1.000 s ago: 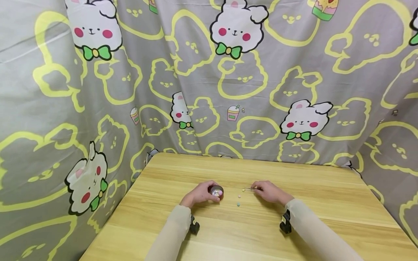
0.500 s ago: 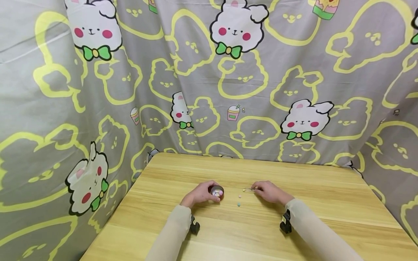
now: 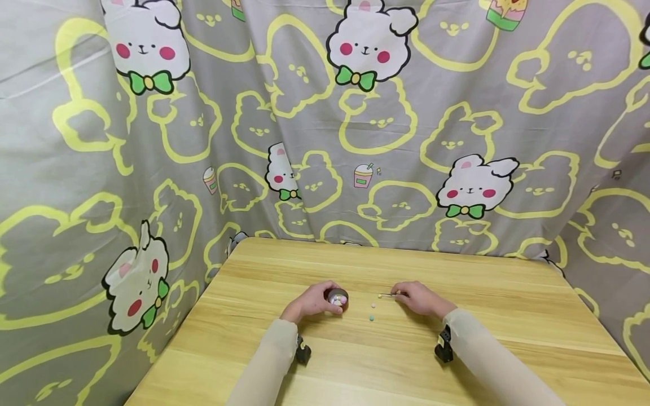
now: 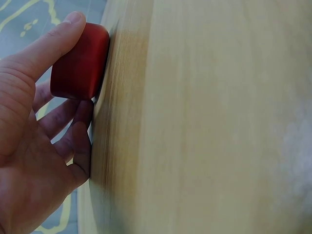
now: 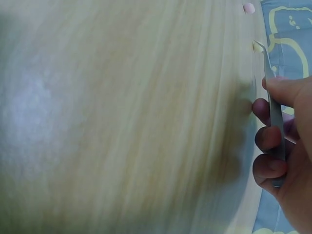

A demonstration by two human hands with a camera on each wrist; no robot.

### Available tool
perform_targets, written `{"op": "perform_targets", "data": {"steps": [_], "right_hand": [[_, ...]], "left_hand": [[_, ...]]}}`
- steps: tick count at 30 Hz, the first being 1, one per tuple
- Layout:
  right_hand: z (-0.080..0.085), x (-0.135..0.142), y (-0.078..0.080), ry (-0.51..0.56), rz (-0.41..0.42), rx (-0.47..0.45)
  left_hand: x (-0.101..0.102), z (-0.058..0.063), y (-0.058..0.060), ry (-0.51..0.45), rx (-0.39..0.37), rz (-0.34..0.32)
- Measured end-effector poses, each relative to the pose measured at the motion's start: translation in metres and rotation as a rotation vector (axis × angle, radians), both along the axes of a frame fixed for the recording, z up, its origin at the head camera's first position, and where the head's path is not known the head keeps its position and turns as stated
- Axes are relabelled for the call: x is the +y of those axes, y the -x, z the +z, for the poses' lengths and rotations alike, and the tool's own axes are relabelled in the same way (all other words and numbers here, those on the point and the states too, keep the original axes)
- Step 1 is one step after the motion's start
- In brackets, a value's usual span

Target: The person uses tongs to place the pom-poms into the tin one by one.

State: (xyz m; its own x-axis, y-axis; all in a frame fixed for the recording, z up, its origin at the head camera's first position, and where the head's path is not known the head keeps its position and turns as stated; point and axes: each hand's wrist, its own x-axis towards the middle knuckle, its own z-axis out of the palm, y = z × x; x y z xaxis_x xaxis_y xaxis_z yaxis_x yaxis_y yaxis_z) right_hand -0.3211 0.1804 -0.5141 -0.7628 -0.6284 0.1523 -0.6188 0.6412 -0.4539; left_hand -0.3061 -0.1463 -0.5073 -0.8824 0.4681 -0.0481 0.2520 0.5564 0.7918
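My left hand (image 3: 313, 300) holds a small round tin (image 3: 346, 294) between thumb and fingers. In the left wrist view the tin (image 4: 79, 61) is deep red and stands on the table. Several pale pink, white and yellowish balls show inside it. My right hand (image 3: 418, 298) grips metal tweezers (image 5: 276, 119), pointing left and low over the table. Their tips are at a tiny yellow ball (image 3: 380, 296); whether they pinch it is too small to tell. A pink ball (image 3: 373, 305) and a teal ball (image 3: 372, 318) lie between the hands.
Beneath everything is a light wooden table (image 3: 457, 361). A grey curtain (image 3: 315, 129) with cartoon rabbits hangs behind it and along both sides. Black wrist cameras (image 3: 302, 351) are strapped to both sleeves.
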Motion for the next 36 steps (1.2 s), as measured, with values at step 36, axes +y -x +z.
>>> {"op": "perform_targets", "data": {"steps": [36], "right_hand": [[0.019,0.007,-0.009,0.018,-0.025,-0.002]], "left_hand": [[-0.001,-0.001,0.0,-0.004,0.006,-0.012]]}}
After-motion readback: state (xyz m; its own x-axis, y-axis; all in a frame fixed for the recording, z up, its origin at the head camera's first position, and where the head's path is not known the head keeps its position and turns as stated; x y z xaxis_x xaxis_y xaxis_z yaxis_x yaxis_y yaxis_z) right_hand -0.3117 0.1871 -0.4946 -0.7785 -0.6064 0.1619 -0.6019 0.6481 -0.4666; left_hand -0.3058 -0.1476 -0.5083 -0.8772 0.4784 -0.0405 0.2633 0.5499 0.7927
